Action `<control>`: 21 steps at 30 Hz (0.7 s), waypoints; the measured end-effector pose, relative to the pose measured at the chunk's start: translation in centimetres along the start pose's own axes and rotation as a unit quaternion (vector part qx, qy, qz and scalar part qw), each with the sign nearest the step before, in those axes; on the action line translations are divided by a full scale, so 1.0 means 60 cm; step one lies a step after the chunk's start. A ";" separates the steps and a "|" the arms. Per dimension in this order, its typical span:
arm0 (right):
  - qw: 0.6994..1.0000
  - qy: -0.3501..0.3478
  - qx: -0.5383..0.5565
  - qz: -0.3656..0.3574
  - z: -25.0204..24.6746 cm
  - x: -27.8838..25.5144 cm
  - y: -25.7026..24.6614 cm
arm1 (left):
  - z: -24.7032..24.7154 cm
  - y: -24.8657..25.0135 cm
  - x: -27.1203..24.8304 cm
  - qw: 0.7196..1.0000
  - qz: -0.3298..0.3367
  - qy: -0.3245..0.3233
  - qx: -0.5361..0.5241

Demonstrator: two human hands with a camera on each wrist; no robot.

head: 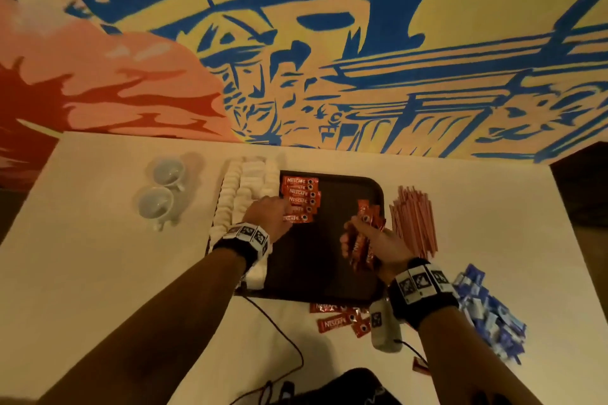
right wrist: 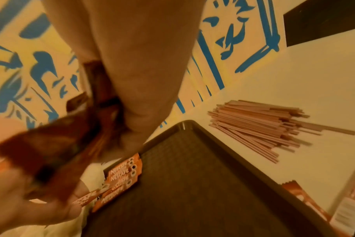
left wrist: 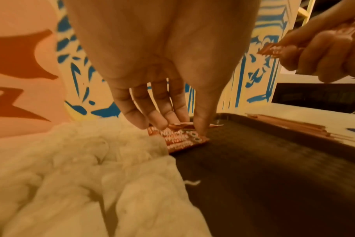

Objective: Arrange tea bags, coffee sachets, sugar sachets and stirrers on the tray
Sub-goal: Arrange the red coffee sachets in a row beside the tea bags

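Observation:
A black tray [head: 329, 266] lies in the middle of the white table. Red coffee sachets [head: 301, 196] lie in an overlapping column at its far left. My left hand [head: 286, 215] pinches one coffee sachet [left wrist: 180, 125] by thumb and fingertips at the near end of that column [left wrist: 182, 139]. My right hand [head: 358, 233] hovers over the tray's right side and grips a bunch of coffee sachets [head: 363, 240], blurred in the right wrist view [right wrist: 50, 152]. White tea bags [head: 243, 191] line the tray's left edge. Pink stirrers [head: 414, 220] and blue sugar sachets [head: 487, 316] lie off the tray to the right.
Two white cups [head: 161, 187] stand at the far left. A few loose coffee sachets [head: 339, 319] lie on the table in front of the tray, beside a black cable [head: 283, 332]. A painted wall [head: 329, 43] rises behind the table. The tray's bare floor [right wrist: 192, 184] shows between my hands.

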State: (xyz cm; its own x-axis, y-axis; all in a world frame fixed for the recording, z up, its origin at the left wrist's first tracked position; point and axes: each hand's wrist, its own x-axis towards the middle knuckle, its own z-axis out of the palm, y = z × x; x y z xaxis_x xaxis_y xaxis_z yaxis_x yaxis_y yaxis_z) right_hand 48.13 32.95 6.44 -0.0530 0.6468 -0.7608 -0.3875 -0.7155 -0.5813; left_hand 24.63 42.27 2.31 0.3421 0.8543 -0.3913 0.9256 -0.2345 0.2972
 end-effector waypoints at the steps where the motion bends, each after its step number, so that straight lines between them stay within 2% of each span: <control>1: 1.000 -0.002 0.018 0.006 0.003 0.006 0.003 | 0.011 -0.003 0.010 1.000 0.003 -0.003 0.012; 9: 0.995 -0.010 0.088 0.037 0.004 0.040 0.028 | 0.068 -0.015 0.049 0.999 0.014 0.009 0.038; 21: 0.990 -0.050 0.118 0.055 -0.005 0.052 0.044 | 0.063 -0.019 0.067 0.998 0.025 0.007 0.061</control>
State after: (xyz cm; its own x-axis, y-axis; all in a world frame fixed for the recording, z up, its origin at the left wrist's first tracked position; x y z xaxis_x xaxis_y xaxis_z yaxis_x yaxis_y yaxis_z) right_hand 47.22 33.01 2.44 -0.1924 0.5998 -0.7766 -0.5775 -0.7091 -0.4046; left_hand 25.56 44.21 -2.90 0.3876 0.8464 -0.3653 0.9202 -0.3321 0.2072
